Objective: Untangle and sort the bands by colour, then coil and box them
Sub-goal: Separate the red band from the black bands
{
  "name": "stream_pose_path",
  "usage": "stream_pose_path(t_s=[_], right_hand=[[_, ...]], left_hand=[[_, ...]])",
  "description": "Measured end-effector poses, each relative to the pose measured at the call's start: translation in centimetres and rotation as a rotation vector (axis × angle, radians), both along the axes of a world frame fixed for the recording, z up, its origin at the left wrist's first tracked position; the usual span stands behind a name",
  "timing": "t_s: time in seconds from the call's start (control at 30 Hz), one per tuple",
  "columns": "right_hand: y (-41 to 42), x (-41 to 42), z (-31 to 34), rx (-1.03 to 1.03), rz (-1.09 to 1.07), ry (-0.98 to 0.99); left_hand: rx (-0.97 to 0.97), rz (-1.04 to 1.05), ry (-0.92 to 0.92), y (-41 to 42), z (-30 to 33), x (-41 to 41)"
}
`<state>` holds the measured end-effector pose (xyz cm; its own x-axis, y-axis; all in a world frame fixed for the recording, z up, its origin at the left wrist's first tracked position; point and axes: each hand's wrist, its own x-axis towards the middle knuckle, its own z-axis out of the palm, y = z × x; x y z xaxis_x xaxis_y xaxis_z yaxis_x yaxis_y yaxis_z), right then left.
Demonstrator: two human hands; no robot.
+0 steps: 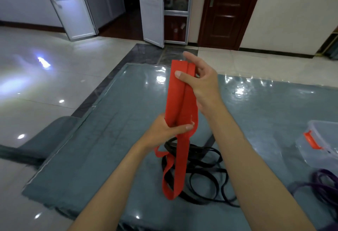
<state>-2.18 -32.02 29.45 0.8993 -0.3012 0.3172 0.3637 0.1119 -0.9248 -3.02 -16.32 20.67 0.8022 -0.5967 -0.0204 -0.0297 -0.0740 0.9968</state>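
Observation:
A wide red band [178,99] is held up above the table, folded into side-by-side strands. My right hand [200,82] pinches its top end, thumb across the front. My left hand [167,130] grips the strands lower down. The rest of the red band hangs in a loop down to the table. Under it lies a tangle of thin black bands [204,174]. Purple bands [321,181] lie at the right edge. A clear plastic box [321,139] with an orange latch stands at the right.
The table [109,139] has a grey-blue cloth under a shiny clear cover. Its left and far edges drop to a glossy tiled floor. A grey chair back [53,132] stands by the left edge. Doors lie far behind.

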Motion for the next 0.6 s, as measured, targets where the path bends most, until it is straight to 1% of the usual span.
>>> stream_pose_path(t_s=[0.1,0.17,0.2,0.27,0.33,0.43,0.5,0.6], right_hand=[[-0.3,-0.1,1.6,-0.084,-0.052,-0.053],[-1.5,-0.4,2.2,-0.092,-0.133,-0.075],[-2.2,-0.5,2.3,-0.068,-0.165,-0.065],[-3.7,-0.8,2.0,0.063,-0.185,-0.014],[-4.7,-1.0,1.2,0.187,-0.183,0.046],[-5.8,-1.6,-0.7,0.265,-0.176,0.143],[-6.2,-2.3,-2.1,0.214,-0.162,0.223],[-6.0,-3.2,-4.0,0.035,-0.134,0.293]], left_hand=[[0.001,0.066,-0.067,0.8,1.5,0.9],[0.057,0.08,-0.195,1.7,3.0,1.8],[0.063,0.107,-0.257,2.1,3.5,2.3],[0.006,0.196,-0.347,2.4,4.5,3.1],[-0.031,0.267,-0.476,2.0,5.4,3.4],[-0.107,0.33,-0.583,0.6,7.0,3.8],[-0.145,0.364,-0.628,-0.3,8.1,4.3],[-0.119,0.353,-0.697,-1.7,9.8,4.7]])
